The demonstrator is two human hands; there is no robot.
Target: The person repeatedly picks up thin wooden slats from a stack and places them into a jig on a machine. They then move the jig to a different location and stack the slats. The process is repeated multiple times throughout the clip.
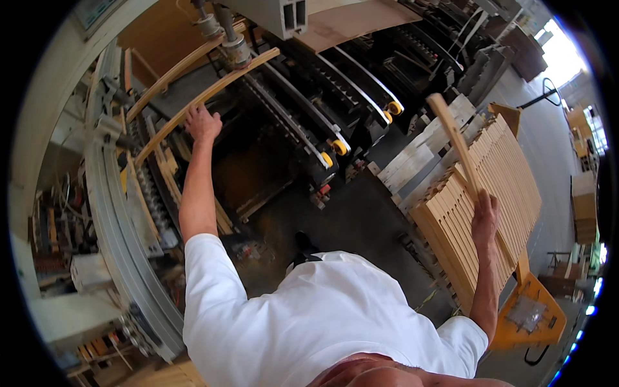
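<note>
My left hand (203, 122) is at a long, curved wooden strip (242, 73) lying in the machine at the left. Its fingers curl at the strip's near edge, with the thumb out to the side. Behind it a second curved strip (169, 76) lies roughly parallel. Over on the right, my right hand (486, 218) is closed round the lower end of a loose wooden piece (452, 132), which slants up and away. Beneath that piece is a stack of similar wooden pieces (516, 171), laid side by side in a close row.
Metal clamp cylinders (236, 51) stand over the strips. Dark conveyor rails (290, 129) with yellow end wheels (340, 148) run out between my arms. A grey metal beam (116, 245) edges the machine at the left. An orange pallet truck (530, 312) stands at the lower right.
</note>
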